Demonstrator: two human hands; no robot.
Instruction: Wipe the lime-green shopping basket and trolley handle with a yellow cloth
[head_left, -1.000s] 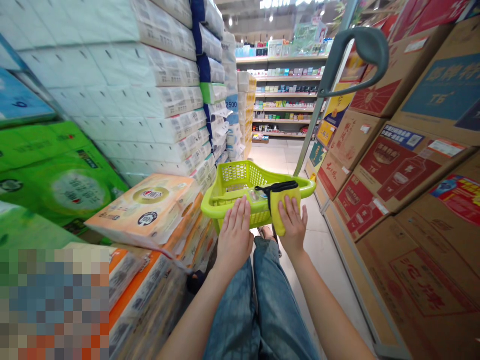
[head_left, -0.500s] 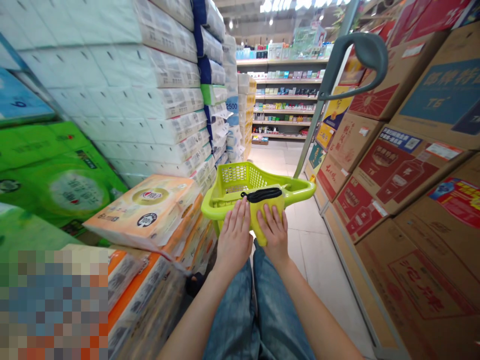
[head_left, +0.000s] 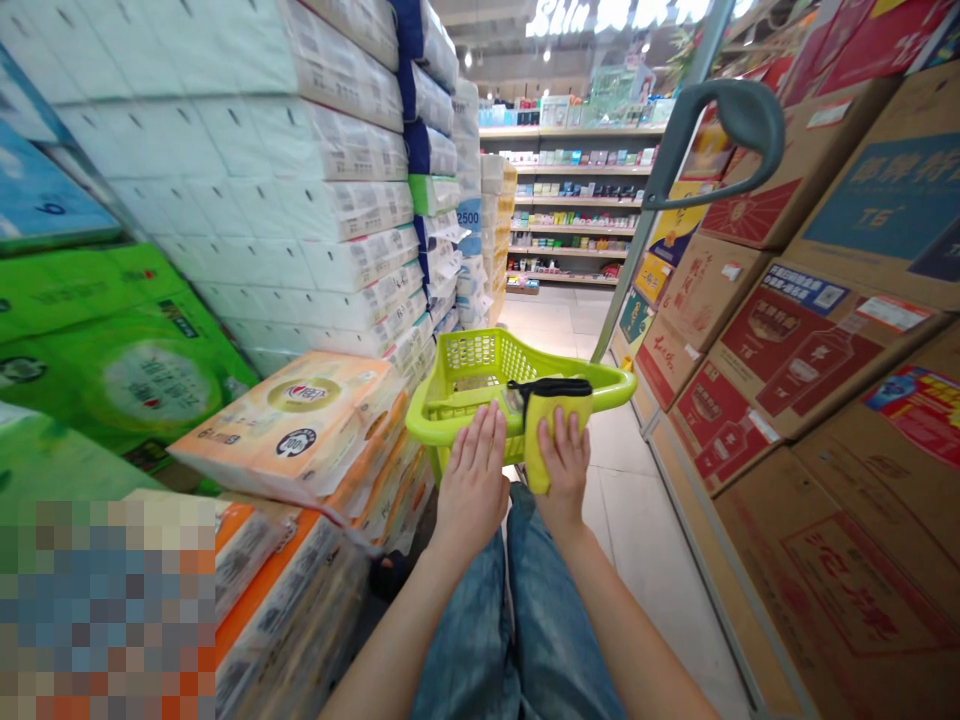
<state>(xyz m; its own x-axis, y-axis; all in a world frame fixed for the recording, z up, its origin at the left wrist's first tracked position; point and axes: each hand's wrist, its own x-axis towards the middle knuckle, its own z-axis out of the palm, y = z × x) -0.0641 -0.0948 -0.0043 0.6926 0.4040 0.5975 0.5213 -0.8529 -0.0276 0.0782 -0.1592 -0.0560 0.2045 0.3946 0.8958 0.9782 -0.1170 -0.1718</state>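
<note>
A lime-green shopping basket (head_left: 450, 415) stands on the aisle floor just past my knees, its grey pull handle (head_left: 739, 120) raised at the upper right. A yellow cloth with a black edge (head_left: 551, 400) drapes over the basket's near rim. My right hand (head_left: 562, 470) lies flat on the cloth with its fingers stretched out, pressing it against the basket's side. My left hand (head_left: 472, 475) rests flat and open on the near rim, right beside the cloth.
Stacked white tissue packs (head_left: 300, 170) and green and orange packs (head_left: 300, 420) line the left side. Red and blue cardboard cartons (head_left: 802, 330) wall the right. The tiled aisle (head_left: 555, 315) runs ahead to shelves (head_left: 577, 210) of goods.
My right hand slid the cloth left along the rim towards my left hand, then a little back right. The left hand has stayed on the rim.
</note>
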